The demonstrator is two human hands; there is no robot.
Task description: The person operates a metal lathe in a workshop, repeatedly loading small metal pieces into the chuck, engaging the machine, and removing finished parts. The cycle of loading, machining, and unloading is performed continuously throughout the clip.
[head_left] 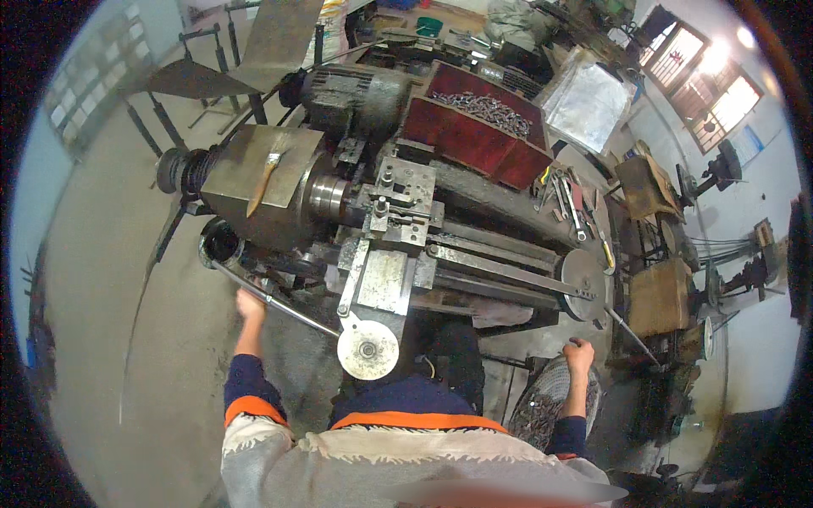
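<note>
My left hand (250, 305) is at the long metal lever (292, 313) left of the machine; its fingers look closed round the rod, partly hidden by it. My right hand (578, 354) hovers above a round mesh basket (555, 379) of small dark pieces. Its fingers are curled closed, and whatever may be inside them is hidden. Between my hands stands a small lathe-like machine, with a spindle chuck (329, 196), a tool block (405, 199), a cross slide (385, 279) and a round pale disc (368, 349) at its near end.
A red tray (483, 140) of small metal parts sits behind the machine bed. A brush (265, 182) lies on the headstock, near an electric motor (354, 95). Wrenches (566, 199) lie right of the tray. A handwheel disc (583, 284) ends the bed. More machinery stands at right.
</note>
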